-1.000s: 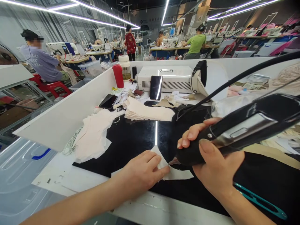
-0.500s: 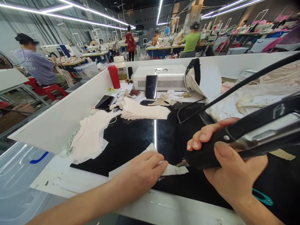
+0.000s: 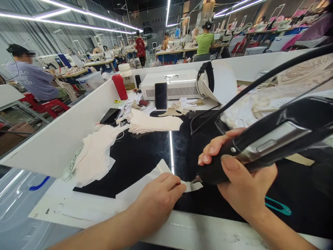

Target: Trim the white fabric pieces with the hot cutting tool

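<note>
Leftmost, pale fabric pieces (image 3: 95, 152) lay across the black mat's (image 3: 140, 149) left edge. Near its front edge, the left hand (image 3: 162, 194) pinched a white fabric piece (image 3: 194, 187), mat stretching open beyond. The right hand (image 3: 246, 189) gripped a corded handheld tool (image 3: 267, 144), its tip at the fabric's right end.

- The left hand (image 3: 162, 196) is on a cloth piece (image 3: 132, 191), near the front edge of the table (image 3: 208, 227).
- To the right of it, the right hand (image 3: 243, 177) holds a power tool (image 3: 275, 139), whose tip is at the right end of the cloth piece.
- On the left I see the first pile (image 3: 96, 154).
- The second pile (image 3: 156, 124) lies behind the cloth piece.
- Farther behind, a phone (image 3: 161, 96) stands before a box (image 3: 179, 79).
- A jar (image 3: 127, 79) is left of the box.
</note>
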{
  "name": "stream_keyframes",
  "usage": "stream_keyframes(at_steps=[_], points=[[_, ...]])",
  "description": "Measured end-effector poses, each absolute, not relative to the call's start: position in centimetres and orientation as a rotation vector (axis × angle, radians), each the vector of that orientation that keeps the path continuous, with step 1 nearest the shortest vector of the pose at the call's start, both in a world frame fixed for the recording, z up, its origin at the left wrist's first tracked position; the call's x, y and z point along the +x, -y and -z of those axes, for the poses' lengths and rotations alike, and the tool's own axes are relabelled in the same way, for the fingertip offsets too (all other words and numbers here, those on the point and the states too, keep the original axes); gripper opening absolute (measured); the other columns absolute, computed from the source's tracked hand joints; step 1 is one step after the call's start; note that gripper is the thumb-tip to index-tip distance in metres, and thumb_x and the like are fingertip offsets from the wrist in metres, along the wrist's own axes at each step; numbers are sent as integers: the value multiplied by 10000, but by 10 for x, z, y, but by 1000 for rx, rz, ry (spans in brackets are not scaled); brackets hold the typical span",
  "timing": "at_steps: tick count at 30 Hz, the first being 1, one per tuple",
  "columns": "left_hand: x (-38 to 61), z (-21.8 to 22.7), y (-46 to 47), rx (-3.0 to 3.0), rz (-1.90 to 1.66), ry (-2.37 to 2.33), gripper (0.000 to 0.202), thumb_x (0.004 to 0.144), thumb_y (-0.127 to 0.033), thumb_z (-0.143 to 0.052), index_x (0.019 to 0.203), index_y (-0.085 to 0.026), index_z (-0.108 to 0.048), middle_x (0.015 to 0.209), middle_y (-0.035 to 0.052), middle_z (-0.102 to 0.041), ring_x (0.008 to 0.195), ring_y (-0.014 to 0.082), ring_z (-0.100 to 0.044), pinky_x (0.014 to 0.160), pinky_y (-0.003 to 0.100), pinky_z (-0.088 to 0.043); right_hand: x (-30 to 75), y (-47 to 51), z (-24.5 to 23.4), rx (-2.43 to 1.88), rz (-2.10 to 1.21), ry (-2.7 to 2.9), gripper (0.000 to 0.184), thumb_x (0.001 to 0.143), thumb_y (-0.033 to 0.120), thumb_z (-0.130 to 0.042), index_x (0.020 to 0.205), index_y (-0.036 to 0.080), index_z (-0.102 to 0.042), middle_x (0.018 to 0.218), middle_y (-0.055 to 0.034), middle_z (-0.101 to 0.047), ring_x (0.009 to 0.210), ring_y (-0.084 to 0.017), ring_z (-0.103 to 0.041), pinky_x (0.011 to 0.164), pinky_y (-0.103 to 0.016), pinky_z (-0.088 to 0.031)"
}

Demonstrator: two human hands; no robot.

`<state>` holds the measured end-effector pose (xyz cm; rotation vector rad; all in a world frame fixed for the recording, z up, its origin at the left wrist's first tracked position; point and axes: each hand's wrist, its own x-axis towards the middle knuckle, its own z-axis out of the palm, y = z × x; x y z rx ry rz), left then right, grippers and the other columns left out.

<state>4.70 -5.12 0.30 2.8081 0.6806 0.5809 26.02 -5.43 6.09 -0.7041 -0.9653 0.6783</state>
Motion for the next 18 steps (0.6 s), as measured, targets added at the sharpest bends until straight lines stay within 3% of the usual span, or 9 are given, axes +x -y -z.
stream_keyframes(at_steps=[8,13,18], points=[[44,-2,53,2797,-672,-625,325,1155,-6,-463,1377,-121,-669,1173,97,-743,1066,220,-730,972,317,-701,249,50,-58,-696,-678,985,441,901,472,-1005,1188,312,-711,828,48,-733,616,-171,-689,574,-336,-651],[43,-4,56,2770,-646,-668,377,1113,31,-496,1403,-128,-677,1167,93,-726,1057,228,-717,951,319,-701,249,51,-56,-707,-699,990,383,951,408,-972,1203,304,-702,850,53,-746,644,-156,-703,595,-309,-639],[42,-2,57,2735,-624,-732,461,1062,61,-541,1435,-166,-687,1242,113,-707,1131,244,-716,1011,361,-701,245,47,-59,-675,-715,952,408,911,440,-1001,1174,305,-719,829,62,-736,624,-156,-697,597,-317,-649]])
